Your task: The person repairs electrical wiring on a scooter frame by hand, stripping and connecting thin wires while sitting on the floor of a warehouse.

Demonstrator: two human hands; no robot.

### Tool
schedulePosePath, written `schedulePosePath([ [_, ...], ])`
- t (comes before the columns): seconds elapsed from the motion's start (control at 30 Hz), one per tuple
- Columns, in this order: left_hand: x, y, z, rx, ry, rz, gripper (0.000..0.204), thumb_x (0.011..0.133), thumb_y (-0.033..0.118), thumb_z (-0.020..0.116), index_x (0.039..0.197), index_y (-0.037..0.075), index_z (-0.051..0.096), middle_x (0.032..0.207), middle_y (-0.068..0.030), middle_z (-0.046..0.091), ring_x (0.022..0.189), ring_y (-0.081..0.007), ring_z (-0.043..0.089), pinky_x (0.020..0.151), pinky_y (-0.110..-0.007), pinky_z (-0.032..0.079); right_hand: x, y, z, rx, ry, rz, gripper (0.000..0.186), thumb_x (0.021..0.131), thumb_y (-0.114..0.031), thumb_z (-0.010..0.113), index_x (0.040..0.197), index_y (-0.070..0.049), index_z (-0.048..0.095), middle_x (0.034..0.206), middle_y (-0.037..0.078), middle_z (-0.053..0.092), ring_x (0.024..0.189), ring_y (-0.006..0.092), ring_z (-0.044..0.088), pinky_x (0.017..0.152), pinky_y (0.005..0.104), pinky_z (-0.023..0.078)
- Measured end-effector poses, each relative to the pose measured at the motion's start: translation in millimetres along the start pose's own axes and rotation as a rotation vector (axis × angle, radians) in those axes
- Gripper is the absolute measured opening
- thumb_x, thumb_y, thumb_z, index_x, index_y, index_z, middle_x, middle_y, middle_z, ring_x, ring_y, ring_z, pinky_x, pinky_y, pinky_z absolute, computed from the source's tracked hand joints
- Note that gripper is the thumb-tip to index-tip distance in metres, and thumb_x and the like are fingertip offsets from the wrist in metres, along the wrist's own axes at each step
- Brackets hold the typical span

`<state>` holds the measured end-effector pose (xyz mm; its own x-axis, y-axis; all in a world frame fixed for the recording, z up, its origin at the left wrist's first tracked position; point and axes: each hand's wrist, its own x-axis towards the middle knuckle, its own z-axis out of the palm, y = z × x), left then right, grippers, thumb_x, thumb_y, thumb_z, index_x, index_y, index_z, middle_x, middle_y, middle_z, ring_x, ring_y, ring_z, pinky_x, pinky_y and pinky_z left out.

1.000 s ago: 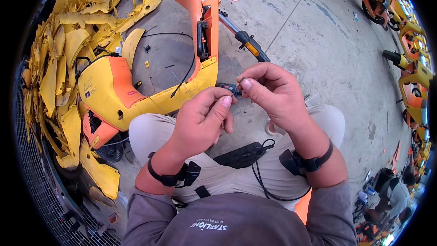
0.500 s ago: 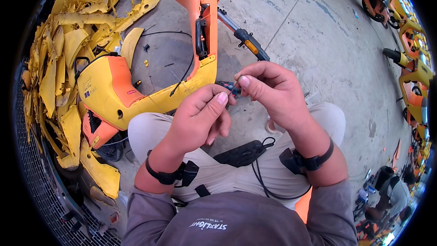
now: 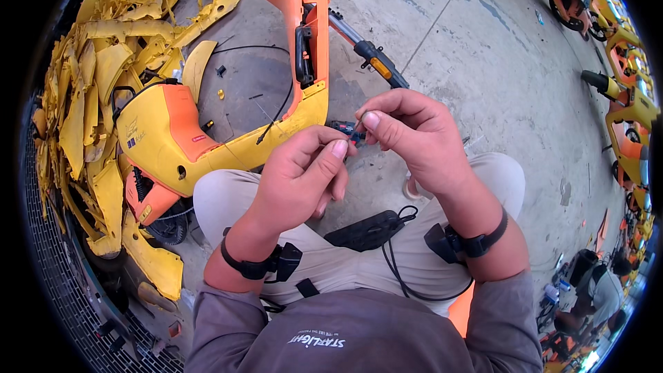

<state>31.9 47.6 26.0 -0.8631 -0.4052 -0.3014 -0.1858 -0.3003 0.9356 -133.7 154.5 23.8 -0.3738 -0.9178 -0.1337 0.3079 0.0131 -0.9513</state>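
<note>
My left hand (image 3: 297, 179) and my right hand (image 3: 423, 139) are raised over my knees, fingertips a short gap apart. Each is closed in a pinch of thumb and forefinger. Something thin and tiny seems to be at the right fingertips, too small to name; what the left pinch holds is hidden. Behind the fingertips, on the floor, lies a dark tool (image 3: 340, 126) with blue and red parts, half covered by my hands. Just beyond my left hand, a yellow and orange scooter body (image 3: 238, 150) lies with its fork tube (image 3: 376, 61) pointing right.
Broken yellow body panels (image 3: 103, 69) are heaped at the left. A black cable (image 3: 283, 107) curls across the concrete. On my lap rests a black pouch (image 3: 366, 231) with a cord. Several yellow scooters (image 3: 632, 107) line the right side, and another person (image 3: 599, 297) is at the lower right.
Both hands keep almost the same place and pinch, with only slight shifts of the fingers. Nothing else has visibly moved.
</note>
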Motion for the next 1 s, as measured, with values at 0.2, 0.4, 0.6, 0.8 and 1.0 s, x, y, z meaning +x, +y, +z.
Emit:
schedulePosePath([
  [0.2, -0.5, -4.6, 1.4, -0.006, 0.055, 0.043, 0.018, 0.099, 0.018, 0.050, 0.100, 0.000, 0.056, 0.063, -0.0015, 0.058, 0.043, -0.0024, 0.041, 0.041, -0.018, 0.032, 0.1, 1.6, 0.9, -0.010, 0.019, -0.012, 0.016, 0.090, -0.014, 0.066, 0.099, 0.000, 0.065, 0.088, 0.001, 0.065, 0.079, 0.0069, 0.057, 0.070, 0.0224, 0.047],
  [0.4, -1.3, -8.5, 4.9, 0.072, 0.131, 0.087, 0.016, 0.098, 0.016, 0.054, 0.100, 0.000, 0.058, 0.065, -0.0007, 0.060, 0.047, -0.0017, 0.045, 0.043, -0.018, 0.034, 0.4, 2.5, 1.3, -0.019, 0.032, -0.028, 0.014, 0.089, -0.013, 0.067, 0.098, -0.002, 0.065, 0.088, 0.002, 0.065, 0.079, 0.0081, 0.058, 0.070, 0.0232, 0.047],
  [0.6, -1.5, -14.0, 6.6, 0.242, 0.177, 0.207, 0.013, 0.097, 0.011, 0.054, 0.100, -0.002, 0.057, 0.069, -0.0045, 0.061, 0.051, -0.0030, 0.048, 0.047, -0.017, 0.037, 0.7, 3.7, 1.8, -0.004, 0.026, -0.042, 0.014, 0.089, -0.013, 0.067, 0.098, -0.002, 0.065, 0.089, 0.002, 0.065, 0.079, 0.0080, 0.058, 0.070, 0.0232, 0.047],
  [0.8, -0.3, -20.6, 5.4, 0.391, 0.229, 0.370, 0.012, 0.095, 0.008, 0.056, 0.100, -0.003, 0.058, 0.075, -0.0057, 0.066, 0.059, -0.0042, 0.055, 0.052, -0.018, 0.042, 1.1, 4.8, 1.5, -0.007, 0.020, -0.039, 0.013, 0.089, -0.012, 0.066, 0.098, -0.003, 0.065, 0.089, 0.001, 0.065, 0.079, 0.0068, 0.058, 0.068, 0.0221, 0.047],
  [1.0, 2.6, -23.2, 7.7, 0.464, 0.336, 0.491, 0.010, 0.088, 0.004, 0.064, 0.097, -0.001, 0.063, 0.073, -0.0061, 0.067, 0.059, -0.0072, 0.060, 0.053, -0.020, 0.045, 1.0, 6.1, 3.6, -0.011, 0.023, -0.036, 0.013, 0.089, -0.012, 0.066, 0.098, -0.003, 0.065, 0.089, 0.001, 0.066, 0.079, 0.0062, 0.058, 0.066, 0.0215, 0.046],
])
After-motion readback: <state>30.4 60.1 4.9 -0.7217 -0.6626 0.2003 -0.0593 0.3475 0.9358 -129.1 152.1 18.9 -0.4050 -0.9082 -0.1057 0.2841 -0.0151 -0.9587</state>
